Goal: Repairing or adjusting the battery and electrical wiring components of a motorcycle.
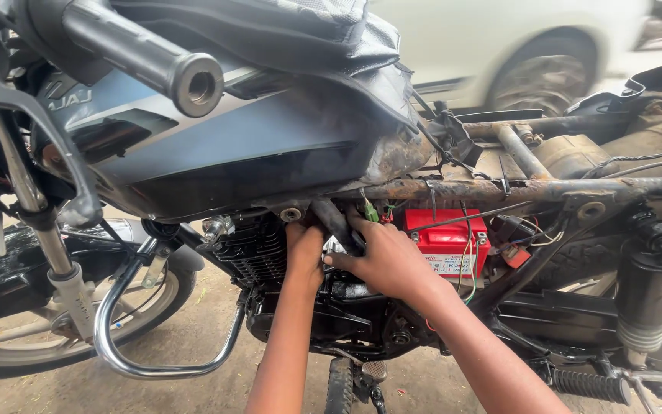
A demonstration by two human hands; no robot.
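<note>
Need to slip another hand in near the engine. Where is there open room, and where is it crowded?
Open: the gap between crash guard and engine, over bare ground. Crowded: under the tank, where left hand and right hand meet, and the wires by the red battery.

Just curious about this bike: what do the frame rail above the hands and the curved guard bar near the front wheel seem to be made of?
Frame rail: probably bare steel, brown, flaky rust. Guard bar: likely chromed metal, shiny with mirror-like highlights.

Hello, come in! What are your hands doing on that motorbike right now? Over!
Left hand and right hand both on black hose under tank. Red battery beside. Wires close by.
</note>
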